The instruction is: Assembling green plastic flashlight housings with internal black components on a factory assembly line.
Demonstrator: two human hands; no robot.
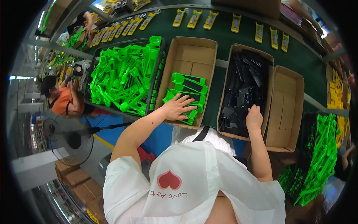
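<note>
My left hand (178, 108) lies with fingers spread over green plastic parts (191, 83) in a shallow cardboard box (191, 46). Some of these green parts have flat black pieces set in them. At the right, my right hand (254, 117) is in a second cardboard box (269, 58), its fingers pinched together over loose black plastic pieces (244, 80). Whatever is between those fingertips is hidden. Left of the first box stands a black crate (162, 61) heaped with green long-handled plastic parts (125, 74).
Another cardboard box (285, 104) adjoins the black pieces' box. Yellow tool-shaped items (194, 18) line the green conveyor belt (223, 35). A crate of green parts (320, 156) is at lower right. A fan (72, 140) and a seated person (61, 99) are at left.
</note>
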